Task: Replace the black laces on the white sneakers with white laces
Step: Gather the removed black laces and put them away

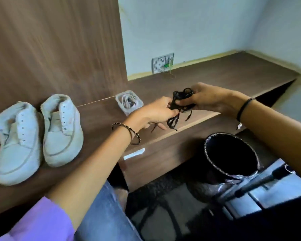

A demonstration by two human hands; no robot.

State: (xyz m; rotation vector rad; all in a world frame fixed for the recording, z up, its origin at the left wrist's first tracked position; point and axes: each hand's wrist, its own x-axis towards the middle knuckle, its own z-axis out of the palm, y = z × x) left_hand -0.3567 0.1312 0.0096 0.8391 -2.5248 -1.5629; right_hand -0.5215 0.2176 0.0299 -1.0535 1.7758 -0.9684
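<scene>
The room has a pale blue wall and a long brown wood-grain desk (215, 79), with a tall panel of the same wood standing at the left. Above the front edge of this desk the person holds a tangled bundle of thin black laces (181, 98) between the two hands. The right hand (210, 98) pinches the upper part of the bundle. The left hand (156, 112) has its fingers curled round the lower part, and some loose ends hang down from it to the desk.

The small clear plastic box (129, 103) with the coiled white laces (127, 101) lies just beyond the left hand, a little to its left, and is apart from it. I think the next reach goes to this box, and the left hand is clearly the nearer one. Nothing stands between them.

The two white leather sneakers (63, 136) stand side by side, well apart to the left of the left hand. Their long axes run from the panel toward the person, with the toes to the near edge. The eyelets look empty, so the old laces seem to be out already.

Below the right hand, under the desk edge, a round bin with a black liner (209, 160) stands open. It may take the black bundle, but that is only my guess. A white wall socket (162, 63) sits far behind the hands.
</scene>
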